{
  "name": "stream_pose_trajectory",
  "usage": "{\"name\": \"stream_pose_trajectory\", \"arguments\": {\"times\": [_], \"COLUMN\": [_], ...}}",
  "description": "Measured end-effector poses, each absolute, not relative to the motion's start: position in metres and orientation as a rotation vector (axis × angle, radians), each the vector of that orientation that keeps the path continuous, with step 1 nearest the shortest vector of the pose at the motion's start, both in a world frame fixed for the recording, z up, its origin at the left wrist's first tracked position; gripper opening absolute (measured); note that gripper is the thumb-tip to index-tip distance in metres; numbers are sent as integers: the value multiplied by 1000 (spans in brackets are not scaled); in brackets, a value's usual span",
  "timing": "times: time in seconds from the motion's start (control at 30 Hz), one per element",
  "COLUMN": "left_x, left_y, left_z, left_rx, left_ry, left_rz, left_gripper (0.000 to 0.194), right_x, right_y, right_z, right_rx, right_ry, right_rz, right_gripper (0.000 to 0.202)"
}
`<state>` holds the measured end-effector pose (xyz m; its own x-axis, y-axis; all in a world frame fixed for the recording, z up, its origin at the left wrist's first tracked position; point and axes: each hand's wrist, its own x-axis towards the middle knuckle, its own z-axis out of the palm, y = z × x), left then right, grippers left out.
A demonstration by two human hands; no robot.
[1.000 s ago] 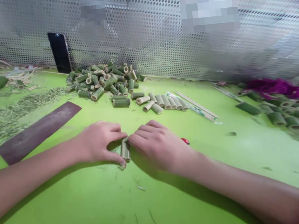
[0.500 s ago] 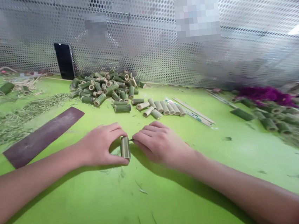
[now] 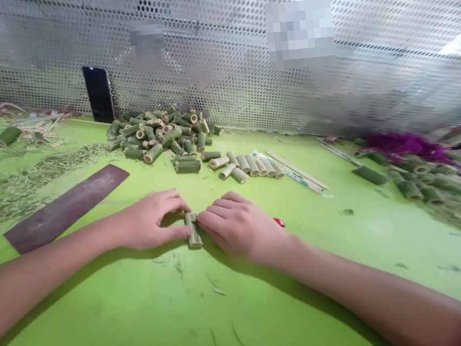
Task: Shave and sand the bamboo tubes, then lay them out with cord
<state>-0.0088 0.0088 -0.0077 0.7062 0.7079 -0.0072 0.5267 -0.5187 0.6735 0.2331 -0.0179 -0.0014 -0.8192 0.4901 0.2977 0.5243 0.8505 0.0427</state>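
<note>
A short bamboo piece (image 3: 195, 236) lies on the green table (image 3: 146, 311), its length running roughly from twelve to six o'clock, its surface pale with greenish streaks. Taking that piece as the centre of the dial, the left hand (image 3: 151, 221) is at nine o'clock, its thumb and a finger closed on the piece. The right hand (image 3: 241, 226) is at three o'clock, fingers curled together, fingertips at the piece's upper right side; whether it grips something is hidden. A small red object (image 3: 279, 222) shows just beyond it, also at three.

Thin shreds (image 3: 218, 291) lie near, between five and six. At twelve are a few green bamboo pieces (image 3: 188, 166), and the larger pile of cut bamboo (image 3: 162, 136) sits behind them, between eleven and twelve. Pale bamboo pieces (image 3: 253, 165), most of them in a slanting row, lie between one and two, with thin flat sticks (image 3: 297, 169) beside them at two.

A dark reddish-brown strip (image 3: 68, 207) is toward ten, heaped shavings (image 3: 31, 184) beyond it. Farther out, a phone (image 3: 99, 94) stands upright at eleven against the perforated metal panel (image 3: 226, 86). Purple fibres (image 3: 409, 145) lie between two and three, next to more green bamboo (image 3: 432, 194).
</note>
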Motion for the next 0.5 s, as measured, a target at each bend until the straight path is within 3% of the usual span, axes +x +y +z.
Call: {"name": "stream_pose_trajectory", "arguments": {"times": [0.2, 0.5], "left_x": [-2, 9], "left_y": [13, 16], "left_z": [-9, -12], "left_rx": [2174, 2172], "left_ry": [1029, 1137], "left_rz": [378, 341], "left_gripper": [34, 33], "right_x": [234, 232], "right_y": [-17, -19], "right_z": [-5, -5], "right_rx": [-715, -699], "right_ry": [-2753, -2761], "right_rz": [-285, -309], "right_gripper": [18, 16]}}
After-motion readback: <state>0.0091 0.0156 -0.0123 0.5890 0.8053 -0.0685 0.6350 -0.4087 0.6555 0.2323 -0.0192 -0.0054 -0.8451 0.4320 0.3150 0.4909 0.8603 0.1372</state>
